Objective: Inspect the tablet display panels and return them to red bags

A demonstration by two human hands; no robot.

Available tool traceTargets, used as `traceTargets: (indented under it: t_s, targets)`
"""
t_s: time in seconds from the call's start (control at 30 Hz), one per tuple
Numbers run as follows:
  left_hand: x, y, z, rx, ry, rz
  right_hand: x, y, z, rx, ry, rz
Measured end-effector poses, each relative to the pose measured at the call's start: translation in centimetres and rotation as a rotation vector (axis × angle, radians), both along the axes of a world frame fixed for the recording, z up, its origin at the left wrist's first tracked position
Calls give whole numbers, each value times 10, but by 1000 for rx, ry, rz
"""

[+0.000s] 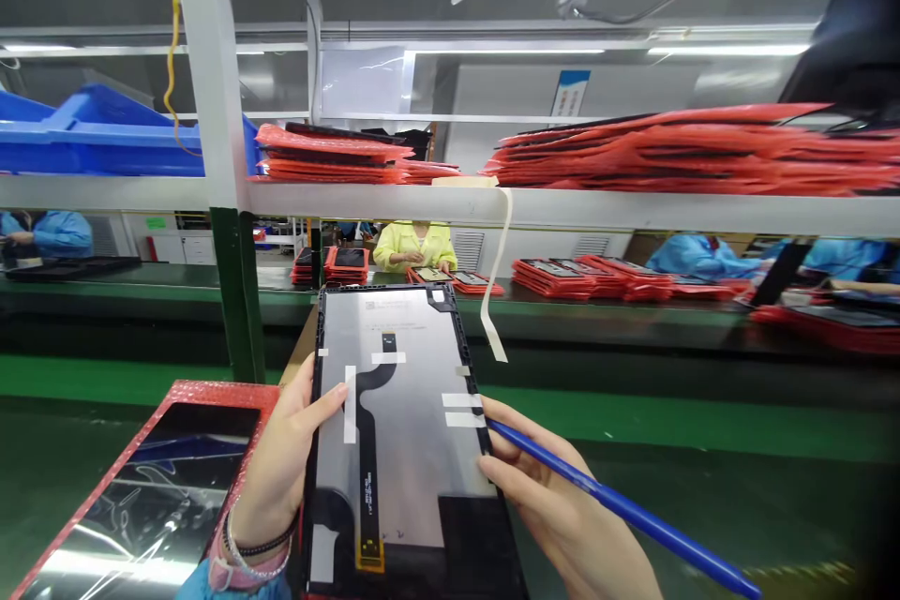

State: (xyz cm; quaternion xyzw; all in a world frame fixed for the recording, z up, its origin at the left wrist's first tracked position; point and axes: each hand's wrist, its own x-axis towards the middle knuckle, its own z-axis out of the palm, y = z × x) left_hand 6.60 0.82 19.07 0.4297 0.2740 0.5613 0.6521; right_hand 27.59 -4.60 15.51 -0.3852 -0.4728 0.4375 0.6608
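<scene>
Both hands hold up a tablet screen assembly [414,450], its silver back towards me, with a black flex cable [367,464] and strips of white tape on it. My left hand [285,455] grips the left edge, thumb on the back beside a tape strip. Around the right edge closes my right hand [555,497], thumb on the frame. A blue pen-like stick [619,506] also lies in the right hand, its near end pointing down to the right. At lower left, a dark glossy screen [169,487] rests on red bubble wrap [189,391].
A shelf beam [352,200] crosses ahead, carrying red bubble-wrap packs [675,155] and a blue bin [105,136]. A tape strip [496,291] hangs from it. A green-and-white post [229,159] stands left. Beyond, co-workers [416,246] sit by more red-wrapped stacks [591,277].
</scene>
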Motion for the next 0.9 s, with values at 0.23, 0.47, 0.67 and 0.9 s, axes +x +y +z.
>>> traceTargets:
  t_s: [0.23, 0.47, 0.67, 0.9]
  targets:
    - [-2, 5, -8, 106, 46, -28, 1, 4, -2, -36, 18, -31]
    - [-1, 2, -9, 141, 61, 36, 5, 7, 1, -61, 5, -147]
    - [-3, 0, -8, 200, 139, 169, 1, 4, 7, -18, -320, -570]
    - [0, -4, -12, 345, 353, 191, -10, 2, -4, 135, 5, -340]
